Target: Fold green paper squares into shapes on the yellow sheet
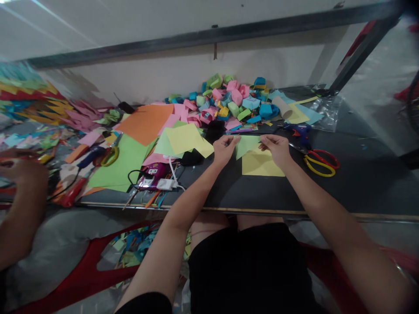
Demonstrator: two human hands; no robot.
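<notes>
A light green sheet of paper (248,144) is stretched between my two hands above the dark table. My left hand (224,148) pinches its left edge, fingers closed. At the opposite edge my right hand (274,147) grips it between thumb and fingers. Partly under the green paper and my right hand lies a yellow sheet of paper (262,165), flat on the table. To the right of my right hand rest scissors (322,163) with red and yellow handles. Behind them sits a blue glue gun (299,131).
A heap of folded coloured paper pieces (232,102) lies against the wall, with a cardboard tube (282,107) beside it. Left are loose paper sheets (186,138), a purple power strip (155,174) and yellow-handled scissors (110,155). A co-worker's hand (19,168) is at far left.
</notes>
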